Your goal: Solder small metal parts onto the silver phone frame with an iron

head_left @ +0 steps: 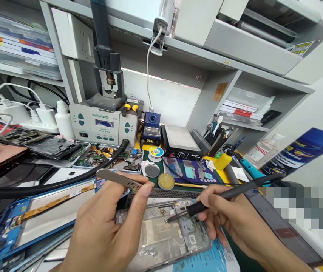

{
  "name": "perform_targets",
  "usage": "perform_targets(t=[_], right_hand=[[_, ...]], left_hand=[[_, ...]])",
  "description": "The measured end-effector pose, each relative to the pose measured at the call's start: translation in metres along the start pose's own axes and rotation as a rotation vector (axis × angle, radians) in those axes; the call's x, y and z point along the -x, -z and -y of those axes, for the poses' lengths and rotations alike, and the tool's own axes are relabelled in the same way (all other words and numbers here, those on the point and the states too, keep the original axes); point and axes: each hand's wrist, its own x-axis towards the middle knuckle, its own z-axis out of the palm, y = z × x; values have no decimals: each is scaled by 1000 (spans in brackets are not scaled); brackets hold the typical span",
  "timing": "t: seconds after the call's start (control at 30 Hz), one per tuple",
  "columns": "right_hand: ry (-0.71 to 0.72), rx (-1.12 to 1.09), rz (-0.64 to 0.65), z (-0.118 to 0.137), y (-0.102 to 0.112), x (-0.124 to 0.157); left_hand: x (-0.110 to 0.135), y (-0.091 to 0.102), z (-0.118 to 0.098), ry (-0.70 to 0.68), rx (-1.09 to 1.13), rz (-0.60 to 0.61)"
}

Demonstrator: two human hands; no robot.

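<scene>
My right hand [223, 211] grips a black soldering iron [229, 192], its metal tip resting at or just above a small spot on a grey phone frame [175, 241]. Between the thumb and fingers of my left hand [107, 223] is a pair of flat metal tweezers [121, 179], held over the frame's upper left side. Its far ends are partly hidden by my fingers. The phone frame lies over a blue and white sheet [203, 258]. Part of its left side is covered by my left hand.
A blue phone housing [5, 234] lies at left. Behind are a tray of circuit boards [121, 162], a solder spool [156, 152], a round tin of yellowish paste [166, 181], a hot-air station [104, 126] and a heating plate [182, 139]. A thick black hose [93, 173] crosses the left side.
</scene>
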Motion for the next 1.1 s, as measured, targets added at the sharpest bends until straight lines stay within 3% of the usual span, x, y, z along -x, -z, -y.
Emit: perform_targets(t=[0.8,1.1], right_hand=[[-17,3,18,1,2,1],[21,-32,-28,-3,1,-2]], left_hand=[[3,3,0,9,7,27],[0,2,-1,5,6,-2]])
